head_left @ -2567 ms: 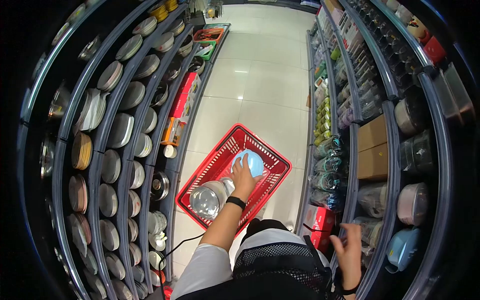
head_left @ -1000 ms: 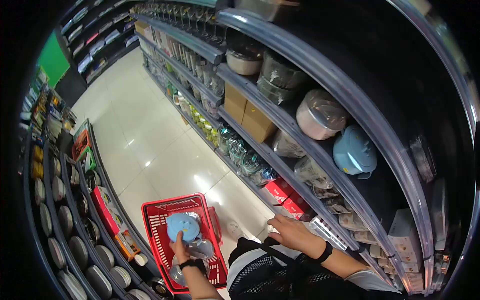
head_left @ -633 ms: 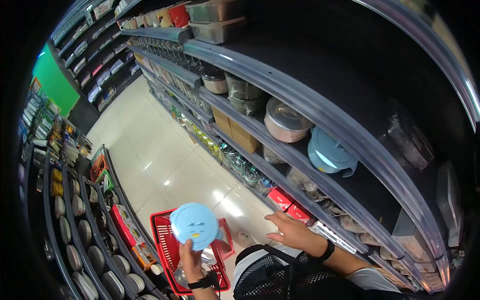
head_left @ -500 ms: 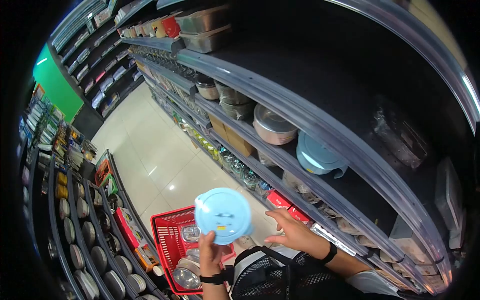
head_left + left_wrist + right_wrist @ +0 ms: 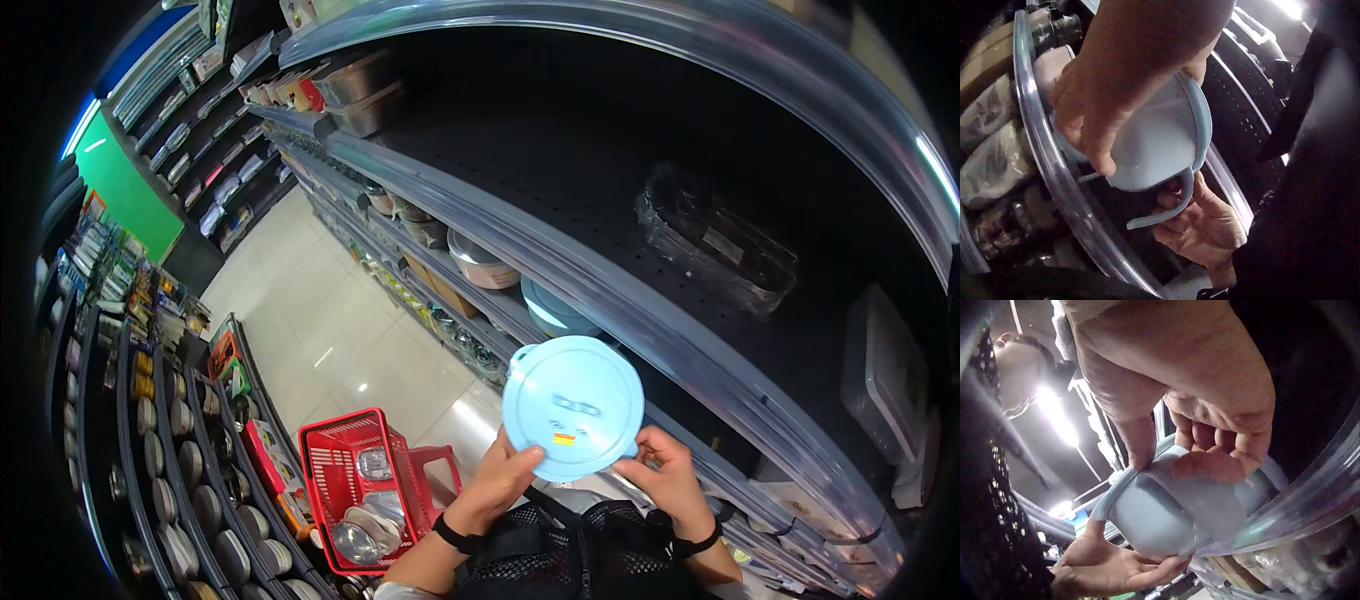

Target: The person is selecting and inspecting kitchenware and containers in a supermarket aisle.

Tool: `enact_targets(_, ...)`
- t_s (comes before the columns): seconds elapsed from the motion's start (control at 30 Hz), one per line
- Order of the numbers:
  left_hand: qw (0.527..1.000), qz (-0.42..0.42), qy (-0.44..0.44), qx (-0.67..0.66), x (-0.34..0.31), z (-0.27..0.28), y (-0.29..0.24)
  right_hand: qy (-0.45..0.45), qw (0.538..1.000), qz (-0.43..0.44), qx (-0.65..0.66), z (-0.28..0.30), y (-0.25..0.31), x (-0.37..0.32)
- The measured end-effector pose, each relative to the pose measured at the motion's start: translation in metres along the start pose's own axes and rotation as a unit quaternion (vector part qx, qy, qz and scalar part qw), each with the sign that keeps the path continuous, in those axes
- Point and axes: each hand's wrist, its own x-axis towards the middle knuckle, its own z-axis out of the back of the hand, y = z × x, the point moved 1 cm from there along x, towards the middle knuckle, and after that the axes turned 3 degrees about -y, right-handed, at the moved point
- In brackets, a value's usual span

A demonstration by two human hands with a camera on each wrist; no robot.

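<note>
A light blue lidded bowl (image 5: 572,400) with a side handle is held up in front of the body, its lid toward the head camera. My left hand (image 5: 497,478) grips its left side, thumb on the lid's rim. In the left wrist view, the left-hand fingers (image 5: 1102,140) spread over the bowl's outer wall. On the other side my right hand (image 5: 668,478) holds the curved handle (image 5: 1179,200); its fingers curl around it in the right wrist view, where the bowl's pale underside (image 5: 1154,519) also shows.
A red shopping basket (image 5: 318,480) on the tiled floor holds clear containers (image 5: 355,542). Along the right runs shelving with a silver-lidded pot (image 5: 482,262), another blue bowl (image 5: 550,308) and a plastic-wrapped dark item (image 5: 722,245). Stacked plates (image 5: 178,550) line the left shelves.
The lidded bowl has come up out of the basket in my left hand and moved right. My right hand, held apart before, now grips its handle. The view has turned toward the right shelves.
</note>
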Motion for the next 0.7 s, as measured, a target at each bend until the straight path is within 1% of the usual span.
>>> enact_targets(0.03,1.0,-0.004,-0.003,-0.003,0.003,-0.006,0.009,0.002,1.0,-0.015,0.019,0.011,0.001,-0.004)
enact_targets(0.1,0.993,-0.007,-0.008,0.119,0.01,-0.021,0.018,0.004,1.0,-0.011,0.005,0.032,-0.012,-0.011)
enact_targets(0.13,0.986,0.025,0.013,0.167,0.012,-0.029,0.017,-0.024,0.998,-0.025,0.046,0.042,-0.024,-0.014)
enact_targets(0.17,0.986,0.023,0.009,0.165,0.016,-0.031,0.021,-0.051,0.994,-0.039,0.087,0.048,-0.026,-0.014)
enact_targets(0.2,0.972,-0.022,0.038,0.231,0.021,-0.03,0.024,-0.047,0.99,-0.044,0.128,0.057,-0.023,-0.018)
enact_targets(0.23,0.95,-0.068,0.068,0.296,0.026,-0.032,0.023,-0.043,0.99,-0.044,0.129,0.063,-0.02,-0.019)
enact_targets(0.27,0.9,-0.145,0.054,0.407,0.034,-0.036,0.01,-0.069,0.984,-0.03,0.164,0.068,-0.018,-0.019)
enact_targets(0.3,0.9,-0.146,0.053,0.408,0.044,-0.037,-0.004,-0.096,0.975,-0.015,0.2,0.074,-0.016,-0.02)
enact_targets(0.33,0.832,-0.252,-0.003,0.495,0.054,-0.037,-0.021,-0.085,0.981,-0.017,0.172,0.082,-0.012,-0.019)
enact_targets(0.37,0.742,-0.351,-0.058,0.568,0.065,-0.039,-0.036,-0.087,0.981,-0.016,0.173,0.088,-0.015,-0.018)
enact_targets(0.4,0.742,-0.351,-0.056,0.568,0.078,-0.042,-0.05,-0.099,0.984,-0.037,0.141,0.093,-0.019,-0.018)
enact_targets(0.43,0.691,-0.401,-0.067,0.598,0.091,-0.047,-0.064,-0.111,0.986,-0.06,0.107,0.097,-0.021,-0.019)
enact_targets(0.47,0.635,-0.45,-0.077,0.623,0.102,-0.051,-0.075,-0.116,0.983,-0.092,0.107,0.1,-0.02,-0.02)
enact_targets(0.5,0.637,-0.45,-0.075,0.622,0.114,-0.05,-0.083,-0.119,0.983,-0.092,0.105,0.098,-0.019,-0.02)
enact_targets(0.57,0.608,-0.426,0.024,0.669,0.14,-0.043,-0.09,-0.138,0.984,-0.043,0.103,0.098,-0.016,-0.018)
enact_targets(0.6,0.56,-0.438,0.026,0.703,0.15,-0.043,-0.088,-0.14,0.984,-0.039,0.099,0.098,-0.017,-0.016)
enact_targets(0.63,0.562,-0.442,0.027,0.699,0.157,-0.041,-0.086,-0.161,0.984,-0.004,0.076,0.097,-0.019,-0.015)
enact_targets(0.67,0.543,-0.447,0.007,0.71,0.16,-0.042,-0.082,-0.181,0.982,0.028,0.054,0.097,-0.022,-0.015)
enact_targets(0.7,0.524,-0.453,-0.014,0.721,0.164,-0.042,-0.077,-0.183,0.981,0.027,0.051,0.1,-0.026,-0.013)
